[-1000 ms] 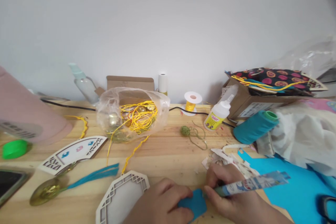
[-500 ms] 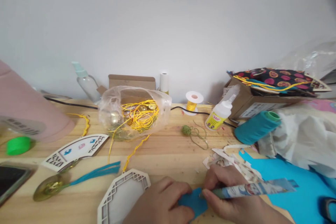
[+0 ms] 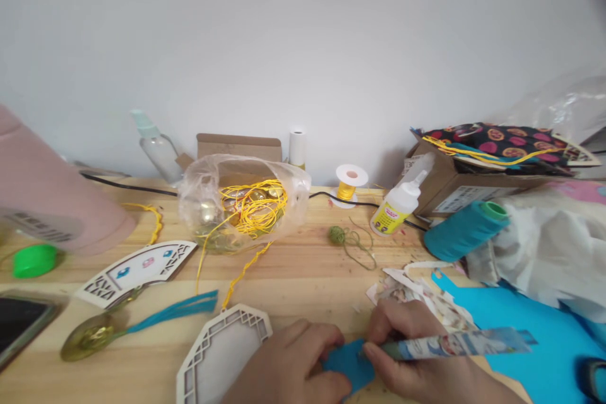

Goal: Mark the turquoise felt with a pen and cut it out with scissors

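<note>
A small blue piece [image 3: 349, 366] lies at the bottom centre, pinched between the thumb and fingers of my left hand [image 3: 296, 366]. My right hand [image 3: 409, 353] is closed around a pen with a patterned barrel [image 3: 459, 344], its tip touching the blue piece. Beside my left hand lies an octagonal frame [image 3: 222, 353] with lattice edges and a yellow cord. Behind my right hand are pale paper scraps [image 3: 426, 297]. A large bright blue sheet [image 3: 525, 322] spreads out to the right.
A clear bag of yellow cord [image 3: 246, 202], a yellow spool [image 3: 348, 186], a glue bottle [image 3: 396, 205] and a teal thread cone [image 3: 466, 230] stand towards the wall. A fan-shaped ornament [image 3: 137, 271], a pink bottle [image 3: 57, 189] and a phone [image 3: 23, 328] are left.
The pen has shifted very slightly, its rear end a little lower. Both hands keep nearly the same place and grip.
</note>
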### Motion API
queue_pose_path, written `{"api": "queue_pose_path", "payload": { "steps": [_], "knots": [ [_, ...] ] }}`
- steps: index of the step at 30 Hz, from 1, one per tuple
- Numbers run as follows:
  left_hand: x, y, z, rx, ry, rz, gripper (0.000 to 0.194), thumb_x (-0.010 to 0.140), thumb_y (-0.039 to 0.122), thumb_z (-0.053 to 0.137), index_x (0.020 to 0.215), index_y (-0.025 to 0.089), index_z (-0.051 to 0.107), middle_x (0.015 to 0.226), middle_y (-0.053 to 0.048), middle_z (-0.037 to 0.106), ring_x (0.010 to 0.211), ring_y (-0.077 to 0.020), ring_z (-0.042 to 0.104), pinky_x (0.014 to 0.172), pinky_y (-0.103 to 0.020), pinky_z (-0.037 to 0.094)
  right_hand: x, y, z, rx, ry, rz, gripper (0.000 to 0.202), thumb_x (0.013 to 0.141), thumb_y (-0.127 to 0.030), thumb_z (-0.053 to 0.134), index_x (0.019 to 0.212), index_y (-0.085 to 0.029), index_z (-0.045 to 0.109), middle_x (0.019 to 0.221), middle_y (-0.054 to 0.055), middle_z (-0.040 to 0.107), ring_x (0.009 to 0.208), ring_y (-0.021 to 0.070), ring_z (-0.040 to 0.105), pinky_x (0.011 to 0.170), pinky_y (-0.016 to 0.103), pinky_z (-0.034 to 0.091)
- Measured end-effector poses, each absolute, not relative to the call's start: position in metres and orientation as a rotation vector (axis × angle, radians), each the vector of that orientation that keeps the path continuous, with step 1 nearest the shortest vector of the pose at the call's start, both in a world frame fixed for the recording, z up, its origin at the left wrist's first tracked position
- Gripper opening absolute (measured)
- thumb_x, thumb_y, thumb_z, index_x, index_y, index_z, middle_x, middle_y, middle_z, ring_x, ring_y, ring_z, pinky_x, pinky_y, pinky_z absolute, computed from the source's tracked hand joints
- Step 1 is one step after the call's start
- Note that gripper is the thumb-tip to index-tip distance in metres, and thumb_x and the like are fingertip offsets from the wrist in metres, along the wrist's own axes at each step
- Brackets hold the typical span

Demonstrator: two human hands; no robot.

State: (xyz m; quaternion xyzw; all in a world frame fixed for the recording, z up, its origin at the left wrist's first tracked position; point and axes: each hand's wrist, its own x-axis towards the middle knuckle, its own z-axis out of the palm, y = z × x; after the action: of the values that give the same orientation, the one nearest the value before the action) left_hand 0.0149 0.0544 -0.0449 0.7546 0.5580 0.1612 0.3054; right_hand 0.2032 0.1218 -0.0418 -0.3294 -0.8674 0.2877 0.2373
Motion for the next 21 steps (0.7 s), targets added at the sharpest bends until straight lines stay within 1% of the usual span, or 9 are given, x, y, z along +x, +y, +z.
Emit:
{"api": "queue_pose_path", "payload": {
  "steps": [3, 8, 11, 13, 17, 21],
  "knots": [
    [0.02, 0.055, -0.04, 1.759, 1.553, 0.426, 0.021, 0.071, 0.019, 0.06, 0.09, 0.025, 0.063, 0.083, 0.001, 0.067, 0.076, -0.0156, 0.06, 0.062, -0.022, 0.043, 0.204, 0.121, -0.042, -0.917, -2.383, 0.785, 0.02, 0.071, -0.022, 0.055, 0.052, -0.016, 0.052, 0.042, -0.001, 0.053, 0.038, 0.0088, 0.044, 0.036, 0.017, 0.029],
    [0.024, 0.057, -0.035, 1.631, 1.57, 0.399, 0.019, 0.068, 0.019, 0.059, 0.085, 0.024, 0.064, 0.084, -0.001, 0.066, 0.078, -0.0177, 0.058, 0.064, -0.025, 0.042, 0.205, 0.12, -0.041, -0.939, -2.388, 0.793, 0.02, 0.072, -0.022, 0.056, 0.053, -0.016, 0.052, 0.043, -0.001, 0.053, 0.038, 0.009, 0.045, 0.036, 0.018, 0.03],
    [0.024, 0.058, -0.031, 1.588, 1.607, 0.389, 0.019, 0.069, 0.02, 0.056, 0.086, 0.022, 0.065, 0.079, 0.0, 0.066, 0.072, -0.017, 0.058, 0.061, -0.025, 0.043, 0.204, 0.12, -0.04, -0.942, -2.393, 0.814, 0.019, 0.072, -0.022, 0.057, 0.055, -0.017, 0.053, 0.045, -0.002, 0.055, 0.039, 0.0088, 0.045, 0.037, 0.017, 0.03],
    [0.023, 0.058, -0.03, 1.599, 1.613, 0.391, 0.019, 0.069, 0.021, 0.056, 0.087, 0.022, 0.065, 0.078, 0.0, 0.066, 0.069, -0.0161, 0.059, 0.059, -0.023, 0.043, 0.204, 0.12, -0.04, -0.935, -2.392, 0.825, 0.019, 0.073, -0.023, 0.058, 0.056, -0.017, 0.052, 0.045, -0.002, 0.054, 0.039, 0.0089, 0.046, 0.037, 0.017, 0.03],
    [0.019, 0.057, -0.035, 1.761, 1.549, 0.472, 0.022, 0.067, 0.018, 0.06, 0.088, 0.023, 0.063, 0.079, 0.002, 0.067, 0.074, -0.0154, 0.061, 0.06, -0.02, 0.046, 0.204, 0.12, -0.041, -0.952, -2.413, 0.852, 0.019, 0.073, -0.025, 0.057, 0.056, -0.017, 0.053, 0.046, -0.002, 0.055, 0.04, 0.0096, 0.046, 0.037, 0.018, 0.031],
    [0.018, 0.055, -0.04, 1.813, 1.575, 0.507, 0.019, 0.068, 0.018, 0.06, 0.086, 0.024, 0.063, 0.076, 0.003, 0.067, 0.069, -0.0146, 0.062, 0.054, -0.019, 0.047, 0.204, 0.12, -0.041, -0.967, -2.409, 0.875, 0.018, 0.073, -0.025, 0.057, 0.057, -0.018, 0.053, 0.046, -0.002, 0.054, 0.04, 0.0096, 0.046, 0.037, 0.018, 0.031]
  ]
}}
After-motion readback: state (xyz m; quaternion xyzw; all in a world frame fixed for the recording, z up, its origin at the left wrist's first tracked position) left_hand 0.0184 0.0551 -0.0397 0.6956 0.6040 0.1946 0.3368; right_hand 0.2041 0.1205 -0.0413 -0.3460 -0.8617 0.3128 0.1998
